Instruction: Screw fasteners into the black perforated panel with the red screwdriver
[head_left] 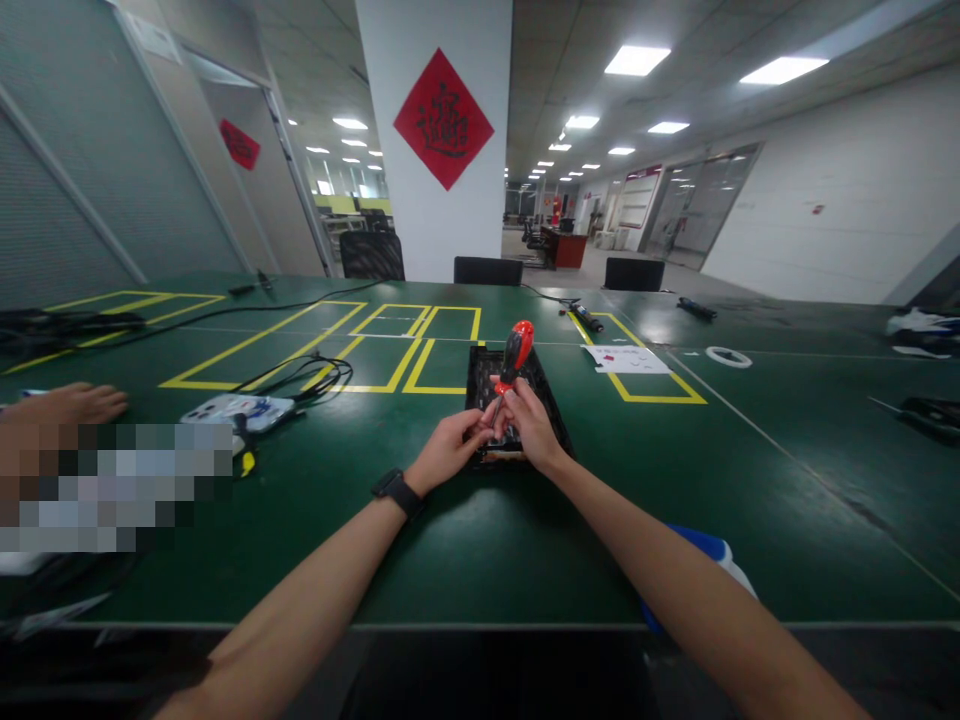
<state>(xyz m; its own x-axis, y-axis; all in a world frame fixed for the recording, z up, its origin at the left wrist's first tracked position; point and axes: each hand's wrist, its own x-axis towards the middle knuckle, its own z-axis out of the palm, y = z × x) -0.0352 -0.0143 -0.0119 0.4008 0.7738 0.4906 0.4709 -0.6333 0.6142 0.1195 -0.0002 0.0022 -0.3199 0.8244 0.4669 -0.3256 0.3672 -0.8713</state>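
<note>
A screwdriver (519, 350) with a red and black handle stands tilted, handle up, over a black rectangular tray (553, 405) on the green table. My right hand (534, 425) is closed around it just below the handle. Beside the lower end of the thin metal shaft, my left hand (450, 445) has its fingers pinched together. What those fingers hold, if anything, is too small to make out. Both hands are over the tray and hide much of its inside.
Another person's hand (71, 403) rests at the left, near a phone (238, 412) and coiled black cables (330, 372). A white paper (628, 360), a tape ring (729, 357) and dark tools (697, 308) lie rightward. Something blue and white (705, 545) sits beneath my right forearm.
</note>
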